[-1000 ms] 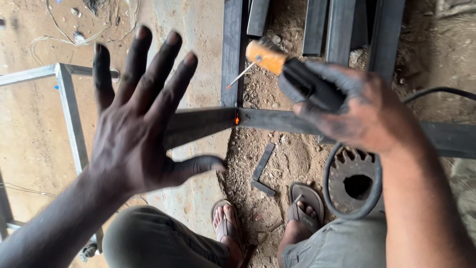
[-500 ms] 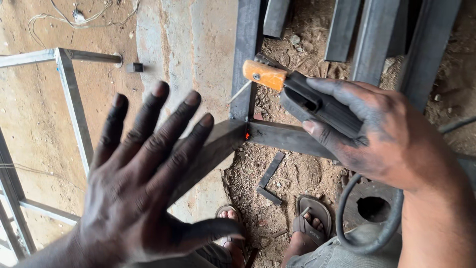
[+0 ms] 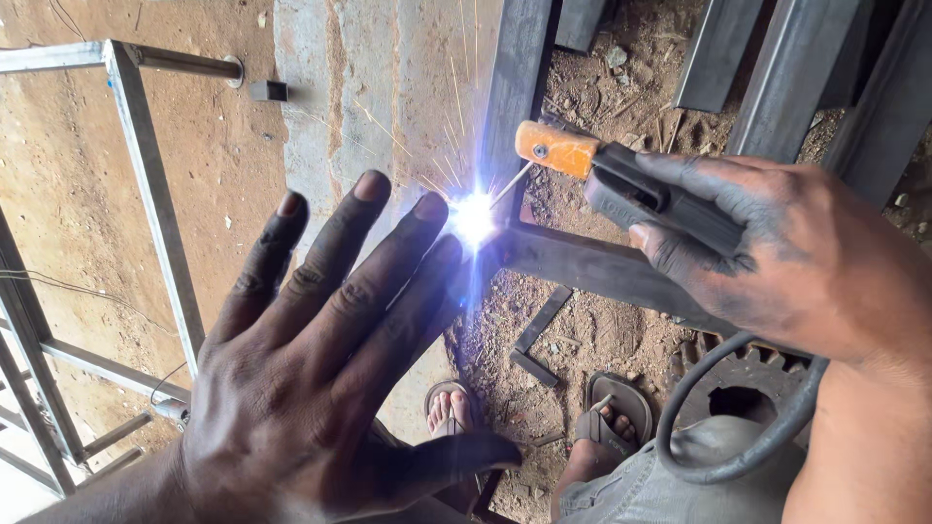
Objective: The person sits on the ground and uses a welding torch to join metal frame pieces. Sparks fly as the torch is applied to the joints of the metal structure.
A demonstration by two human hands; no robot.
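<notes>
My right hand [image 3: 806, 257] grips a black welding electrode holder [image 3: 631, 184] with an orange tip. Its thin rod [image 3: 510, 184] touches a joint of dark steel bars [image 3: 582, 267], where a bright white-blue arc [image 3: 474, 218] throws sparks upward. My left hand [image 3: 320, 359] is held up flat with fingers spread, close to the camera, between my view and the arc. It holds nothing. A black cable [image 3: 718, 427] loops down from the holder past my right wrist.
A grey metal frame [image 3: 146, 194] stands at the left on the sandy ground. More steel bars [image 3: 786, 68] lie at the top right. A rusty gear [image 3: 738, 388] and an L-shaped steel offcut [image 3: 539, 340] sit by my sandalled feet [image 3: 612, 417].
The arc has struck: the joint, only a small red glow before, now flares bright with sparks. My left hand has dropped lower and stays spread before it.
</notes>
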